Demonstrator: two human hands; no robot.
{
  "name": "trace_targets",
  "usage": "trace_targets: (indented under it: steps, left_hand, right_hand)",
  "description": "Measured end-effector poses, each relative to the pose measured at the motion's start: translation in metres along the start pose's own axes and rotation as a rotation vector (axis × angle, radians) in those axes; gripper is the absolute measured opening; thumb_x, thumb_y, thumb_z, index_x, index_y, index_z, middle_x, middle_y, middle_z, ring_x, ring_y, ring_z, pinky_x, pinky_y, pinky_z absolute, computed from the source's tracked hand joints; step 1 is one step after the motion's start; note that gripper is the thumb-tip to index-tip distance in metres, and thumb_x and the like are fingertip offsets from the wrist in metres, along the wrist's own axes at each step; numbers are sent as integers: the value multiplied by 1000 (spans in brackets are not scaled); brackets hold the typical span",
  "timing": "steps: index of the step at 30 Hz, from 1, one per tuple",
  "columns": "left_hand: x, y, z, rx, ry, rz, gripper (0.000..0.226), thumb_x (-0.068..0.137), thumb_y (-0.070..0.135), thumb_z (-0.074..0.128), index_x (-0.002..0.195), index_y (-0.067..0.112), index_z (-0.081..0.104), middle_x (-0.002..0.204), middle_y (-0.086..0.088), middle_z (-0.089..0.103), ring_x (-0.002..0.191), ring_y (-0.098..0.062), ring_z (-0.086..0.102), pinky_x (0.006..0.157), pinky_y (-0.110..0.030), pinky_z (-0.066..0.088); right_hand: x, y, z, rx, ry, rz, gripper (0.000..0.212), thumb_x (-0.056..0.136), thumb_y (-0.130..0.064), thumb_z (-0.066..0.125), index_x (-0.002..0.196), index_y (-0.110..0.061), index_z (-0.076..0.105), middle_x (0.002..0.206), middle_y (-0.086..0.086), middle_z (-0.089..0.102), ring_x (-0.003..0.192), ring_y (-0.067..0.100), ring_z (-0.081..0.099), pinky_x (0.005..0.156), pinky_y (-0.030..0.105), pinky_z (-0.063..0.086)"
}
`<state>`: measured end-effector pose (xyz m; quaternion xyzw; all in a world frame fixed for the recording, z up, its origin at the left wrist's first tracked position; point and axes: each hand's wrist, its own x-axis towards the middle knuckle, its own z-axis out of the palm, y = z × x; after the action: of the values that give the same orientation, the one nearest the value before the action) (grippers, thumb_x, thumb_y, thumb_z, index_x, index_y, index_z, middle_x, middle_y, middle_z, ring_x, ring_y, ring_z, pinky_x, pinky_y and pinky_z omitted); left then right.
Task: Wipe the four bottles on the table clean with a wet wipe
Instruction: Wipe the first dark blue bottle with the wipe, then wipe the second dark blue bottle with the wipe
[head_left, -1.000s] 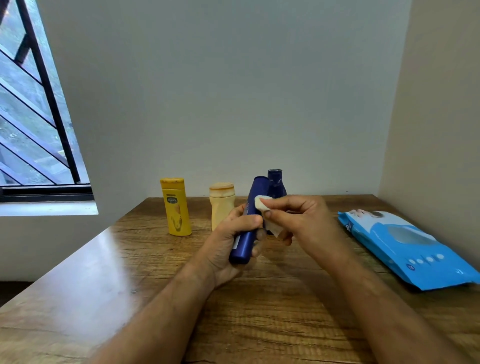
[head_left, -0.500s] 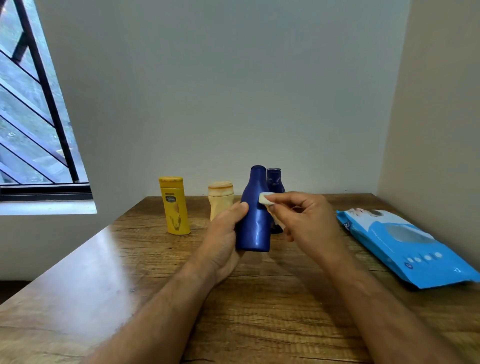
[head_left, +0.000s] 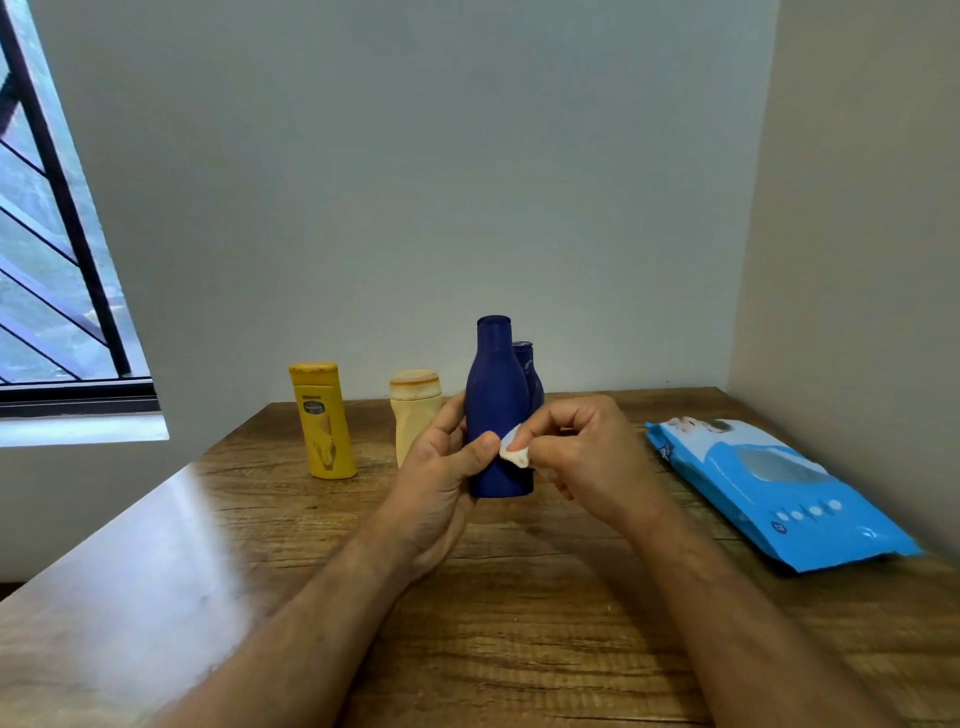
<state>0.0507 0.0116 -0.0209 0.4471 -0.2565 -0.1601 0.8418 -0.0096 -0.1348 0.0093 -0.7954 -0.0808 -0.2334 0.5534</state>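
A second ago the large dark blue bottle (head_left: 496, 405) lay tilted in the left hand (head_left: 436, 467), its cap leaning away toward the wall. It now stands upright in that hand, with the thumb across its lower front. The folded wet wipe (head_left: 514, 453), pinched in the right hand (head_left: 587, 457), has slid from the bottle's shoulder down to its lower body, beside the left thumb.
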Motion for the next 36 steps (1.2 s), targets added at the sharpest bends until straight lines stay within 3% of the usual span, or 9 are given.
trace_targets:
  steps: [2,4,7,13,17,21,26,31,36]
  left_hand:
    - [1,-2,2,-28,23,13,57,82,1,59,135,19,53,128,-11,69,121,-30,64,100,-45,53]
    - [2,-3,2,-65,46,30,59,83,2,59,139,19,51,132,-14,66,125,-31,62,103,-47,50]
    - [3,-3,2,-78,39,27,57,85,4,57,140,15,50,134,-18,64,126,-32,60,104,-47,50]
    - [4,-20,3,144,50,-15,47,89,4,60,134,15,55,128,-8,69,123,-25,63,98,-39,54]
    - [8,-36,5,433,44,-66,49,96,1,59,140,20,50,132,-1,67,123,-16,63,108,-46,48]
    - [18,-44,20,630,38,-51,49,96,0,58,139,22,49,129,6,66,119,-6,62,109,-37,47]
    - [37,-62,37,817,89,8,49,96,8,62,141,22,48,126,7,65,118,-7,61,106,-37,50]
    - [54,-69,47,901,106,29,42,96,14,64,136,23,53,121,9,68,112,-6,64,104,-38,52]
    - [65,-79,56,938,112,40,40,97,17,63,135,24,54,121,8,69,111,-6,65,103,-39,52]
  right_hand:
    - [-1,1,-3,-83,-108,42,11,80,-1,70,73,-9,74,67,-8,66,50,-8,56,47,7,40]
    - [-1,1,-2,-119,-108,50,12,80,-3,70,74,-12,75,70,-8,67,51,-10,56,49,8,40]
    - [2,3,-2,18,133,30,17,82,-6,71,74,-21,75,67,-11,68,51,-9,56,47,7,41]
    - [10,15,-19,-45,557,99,19,84,-10,67,76,-27,72,74,-12,69,70,6,63,57,18,47]
    - [10,20,-27,-19,688,166,15,87,-16,67,81,-29,69,79,-13,68,78,8,64,59,17,45]
    - [9,22,-33,8,812,217,12,89,-16,64,87,-26,70,82,-12,67,79,6,61,55,12,39]
    - [10,31,-36,22,825,290,13,92,-16,60,99,-21,70,93,-7,67,75,2,56,52,12,35]
    - [17,38,-35,54,845,356,18,92,-14,59,107,-21,68,106,-4,67,89,11,61,51,14,40]
    - [16,46,-37,-6,826,399,20,89,-15,62,109,-20,65,107,-3,66,92,12,60,61,18,49]
